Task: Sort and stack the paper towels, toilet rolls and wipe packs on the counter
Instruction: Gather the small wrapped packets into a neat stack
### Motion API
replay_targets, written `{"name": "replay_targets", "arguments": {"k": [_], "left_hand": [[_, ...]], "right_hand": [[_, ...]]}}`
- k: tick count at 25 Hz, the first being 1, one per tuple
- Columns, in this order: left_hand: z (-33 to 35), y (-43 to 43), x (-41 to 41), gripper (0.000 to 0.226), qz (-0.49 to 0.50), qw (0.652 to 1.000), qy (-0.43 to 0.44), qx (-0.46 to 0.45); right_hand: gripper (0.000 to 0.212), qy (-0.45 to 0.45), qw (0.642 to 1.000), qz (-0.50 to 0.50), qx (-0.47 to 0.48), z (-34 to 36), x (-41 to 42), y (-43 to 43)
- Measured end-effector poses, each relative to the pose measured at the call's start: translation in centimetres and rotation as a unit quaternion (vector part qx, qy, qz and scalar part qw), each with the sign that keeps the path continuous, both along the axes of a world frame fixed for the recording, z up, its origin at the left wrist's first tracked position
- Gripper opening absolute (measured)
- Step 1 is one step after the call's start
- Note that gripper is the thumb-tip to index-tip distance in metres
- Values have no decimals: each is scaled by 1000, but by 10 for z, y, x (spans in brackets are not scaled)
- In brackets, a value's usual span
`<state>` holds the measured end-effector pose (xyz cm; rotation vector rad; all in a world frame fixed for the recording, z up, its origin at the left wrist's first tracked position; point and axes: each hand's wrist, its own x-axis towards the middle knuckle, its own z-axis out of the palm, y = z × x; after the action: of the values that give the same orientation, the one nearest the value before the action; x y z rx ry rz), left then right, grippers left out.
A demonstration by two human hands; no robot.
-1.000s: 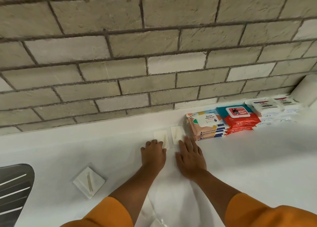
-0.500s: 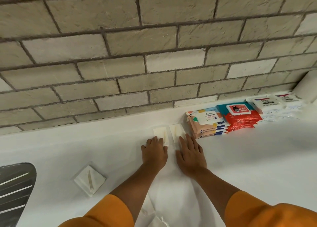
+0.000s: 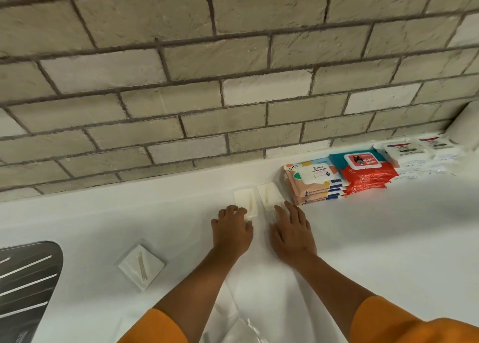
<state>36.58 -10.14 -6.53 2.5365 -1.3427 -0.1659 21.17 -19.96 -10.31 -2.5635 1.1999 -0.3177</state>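
Two small white napkin packets lie side by side near the back of the white counter (image 3: pixel 388 239): the left packet (image 3: pixel 247 200) and the right packet (image 3: pixel 268 194). My left hand (image 3: pixel 232 230) rests palm down with its fingertips on the near edge of the left packet. My right hand (image 3: pixel 291 232) lies flat, fingers spread, touching the near edge of the right packet. To the right, wipe packs stand in stacks against the wall: a peach stack (image 3: pixel 311 184), a red and teal stack (image 3: pixel 365 171) and white packs (image 3: pixel 417 156).
A third napkin packet with toothpicks (image 3: pixel 141 265) lies at the left. A metal sink drainer (image 3: pixel 26 285) fills the lower left corner. A white paper roll (image 3: pixel 466 130) stands at the far right. Clear plastic wrap (image 3: pixel 243 327) lies between my forearms. A brick wall rises behind.
Both hands have slid slightly forward onto the near edges of the two packets. The view has shifted a little; nothing else moved.
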Motion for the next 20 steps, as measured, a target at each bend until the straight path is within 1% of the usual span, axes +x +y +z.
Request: {"name": "replay_targets", "arguments": {"k": [3,5,9,12,14,15,17,18,20], "left_hand": [[5,25,-5,33,17,996,50,-67],[7,48,-14,25,27,989,97,-111],[-1,103,-39,4,32,978,143,-146],[-3,144,-52,10,40,974,172,-139],[1,170,-58,15,44,969,204,-130],[1,183,-60,20,42,967,217,-124],[-2,207,-63,28,41,966,226,-117],[-5,218,-63,26,39,969,214,-117],[-13,235,-66,13,25,981,156,-115]], "right_hand": [[50,-58,998,10,-14,-1,-14,15],[42,-86,995,39,-32,-5,-28,33],[31,-121,991,62,-10,-8,-47,76],[18,-138,987,81,31,-6,-56,111],[12,-108,987,105,56,-5,-61,134],[16,-85,987,117,68,-2,-64,144],[30,-40,985,141,96,9,-68,156],[40,-12,983,147,109,15,-70,159],[63,47,979,157,125,26,-75,164]]}}
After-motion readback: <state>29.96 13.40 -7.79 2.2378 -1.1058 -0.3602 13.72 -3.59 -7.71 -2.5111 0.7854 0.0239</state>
